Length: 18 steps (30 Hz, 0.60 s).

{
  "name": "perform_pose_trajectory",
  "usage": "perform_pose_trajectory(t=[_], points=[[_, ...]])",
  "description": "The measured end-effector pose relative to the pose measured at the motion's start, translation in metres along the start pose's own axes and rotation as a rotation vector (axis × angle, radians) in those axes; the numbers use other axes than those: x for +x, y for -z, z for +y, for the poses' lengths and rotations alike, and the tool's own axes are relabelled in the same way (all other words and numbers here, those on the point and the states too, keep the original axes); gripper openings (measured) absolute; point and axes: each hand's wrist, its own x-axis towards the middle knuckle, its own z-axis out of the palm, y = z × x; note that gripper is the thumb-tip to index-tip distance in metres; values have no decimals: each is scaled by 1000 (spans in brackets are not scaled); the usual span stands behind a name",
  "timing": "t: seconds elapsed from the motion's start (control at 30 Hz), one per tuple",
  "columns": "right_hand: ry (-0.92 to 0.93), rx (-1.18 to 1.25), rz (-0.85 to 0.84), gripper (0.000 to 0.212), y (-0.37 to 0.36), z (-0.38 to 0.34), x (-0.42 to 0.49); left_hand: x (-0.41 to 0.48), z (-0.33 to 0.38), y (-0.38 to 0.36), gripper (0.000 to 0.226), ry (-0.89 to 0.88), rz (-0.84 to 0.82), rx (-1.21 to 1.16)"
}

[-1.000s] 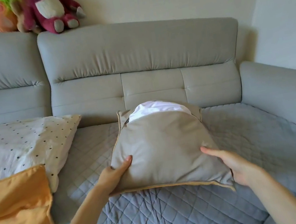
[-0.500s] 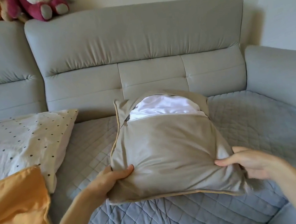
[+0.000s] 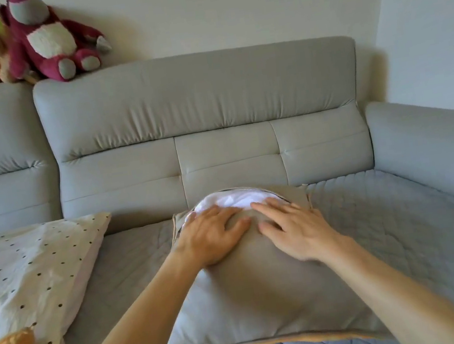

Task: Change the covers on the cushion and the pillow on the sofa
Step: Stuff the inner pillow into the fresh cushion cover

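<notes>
Both hands have left the cushion's point(image 3: 256, 300) near corners; left hand point(image 3: 210, 237) and right hand point(image 3: 293, 231) now lie flat, fingers straight, by its open far edge, where the white insert point(image 3: 233, 200) shows. Quilted sofa point(image 3: 389, 221) lies bare rightward; the pillow point(image 3: 29, 278) lies leftward.

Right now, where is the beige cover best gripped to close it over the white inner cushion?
Probably pinch the beige cover at its open far edge, at both ends of the mouth, coming from the near side over the top. The white inner cushion bulges out there, toward the backrest.
</notes>
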Motion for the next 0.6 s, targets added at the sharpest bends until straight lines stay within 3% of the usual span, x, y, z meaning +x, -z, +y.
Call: perform_pose_trajectory(t=[0.13, 0.23, 0.37, 0.47, 0.6], points=[[-71, -80, -166, 49, -28, 18, 0, -1, -4, -26, 58, 52, -208, 22], [-114, -63, -329, 45, -31, 25, 7, -3, 2, -34, 53, 36, -276, 52], [-141, -37, -356, 50, -36, 22, 15, -5, 4, -36, 54, 131, -409, -3], [-118, -19, -271, 43, -38, 21, -1, -9, 12, -27, 55, 145, -381, 5], [-17, -143, 99, 49, -49, 24, -39, -29, 34, -16, 59, 115, -216, 66]])
